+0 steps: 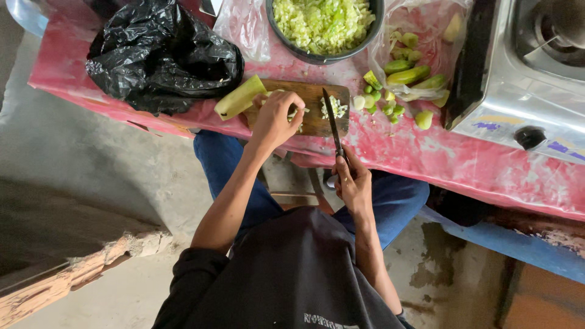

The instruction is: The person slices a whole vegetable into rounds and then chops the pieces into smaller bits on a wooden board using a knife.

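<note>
**Chopping Green Veggies at the Red Table**

While we look down from above, we see our two hands at work on a small wooden cutting board (317, 109). Our left hand (275, 119) is curled down on the green vegetable (239, 97) and pins it to the board. One long end of the vegetable sticks out past the board's left edge. Our right hand (353, 183) is closed tight around the handle of a black knife (333, 122). The blade lies across the board, and its tip sits by a little pile of chopped bits (334, 108).

We think the job is partly done. A dark bowl (304, 55) past the board is already full of chopped green pieces. But a big piece is not cut yet, and more whole green vegetables (408, 76) wait in a clear bag on the right, with small ones spilled beside it.

A black plastic bag (158, 55) sits at the left of the red table (463, 158). A silver stove (524, 79) stands at the right.
</note>
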